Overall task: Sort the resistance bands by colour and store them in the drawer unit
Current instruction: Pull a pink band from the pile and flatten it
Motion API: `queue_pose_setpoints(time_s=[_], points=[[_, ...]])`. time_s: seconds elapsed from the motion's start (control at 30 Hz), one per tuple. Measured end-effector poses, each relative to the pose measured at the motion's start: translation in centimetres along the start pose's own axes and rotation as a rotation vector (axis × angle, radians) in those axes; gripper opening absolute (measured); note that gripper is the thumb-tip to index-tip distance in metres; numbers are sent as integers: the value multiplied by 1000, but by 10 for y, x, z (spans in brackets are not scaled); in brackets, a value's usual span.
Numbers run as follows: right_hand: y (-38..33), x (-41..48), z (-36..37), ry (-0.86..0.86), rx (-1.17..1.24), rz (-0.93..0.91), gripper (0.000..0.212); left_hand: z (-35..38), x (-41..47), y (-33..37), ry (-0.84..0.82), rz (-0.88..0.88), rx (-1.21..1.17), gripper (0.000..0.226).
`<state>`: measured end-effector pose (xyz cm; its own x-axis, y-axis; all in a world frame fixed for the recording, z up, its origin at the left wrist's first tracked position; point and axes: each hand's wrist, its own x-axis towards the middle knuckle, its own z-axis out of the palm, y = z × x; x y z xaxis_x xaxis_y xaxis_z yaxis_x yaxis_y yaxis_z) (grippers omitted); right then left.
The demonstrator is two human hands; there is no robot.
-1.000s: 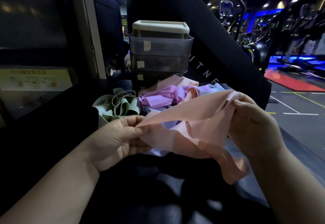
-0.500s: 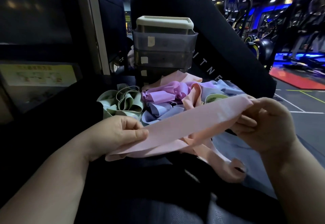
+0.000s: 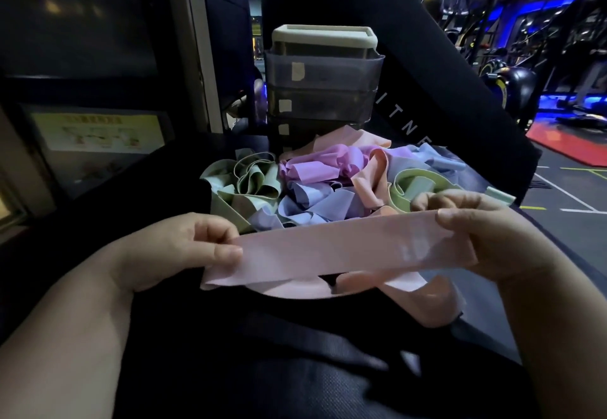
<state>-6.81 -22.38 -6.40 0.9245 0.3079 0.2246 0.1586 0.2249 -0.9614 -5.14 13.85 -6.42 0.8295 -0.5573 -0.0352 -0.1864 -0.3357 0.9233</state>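
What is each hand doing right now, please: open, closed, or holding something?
Left hand: closed, pinching the left end of the pink band.
Right hand: closed, gripping the right end of that pink band.

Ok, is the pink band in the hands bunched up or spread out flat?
Flat: the pink band runs as a smooth strip pinched between the left hand and right hand.

Black padded bench in foreground, textured surface. Black slanted backrest behind, white letters "ITNE" on it. Yellow poster at left; pale pillar beside it. Exercise machines far right under blue light. Red mat on grey floor marked with white and yellow lines.
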Motion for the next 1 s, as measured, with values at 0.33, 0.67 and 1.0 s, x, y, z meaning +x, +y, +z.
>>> queue_pose_setpoints(time_s=[0.33,0.67,1.0], points=[[2,-4,25,-457,-189,177,38,-15,-8,-8,120,-3,-364,46],[-15,-8,9,-244,-726,379,11,-4,-3,-21,50,33,-9,48],[-10,-8,-6,-281,-864,464,51,-3,-4,-27,-60,1,99,61]])
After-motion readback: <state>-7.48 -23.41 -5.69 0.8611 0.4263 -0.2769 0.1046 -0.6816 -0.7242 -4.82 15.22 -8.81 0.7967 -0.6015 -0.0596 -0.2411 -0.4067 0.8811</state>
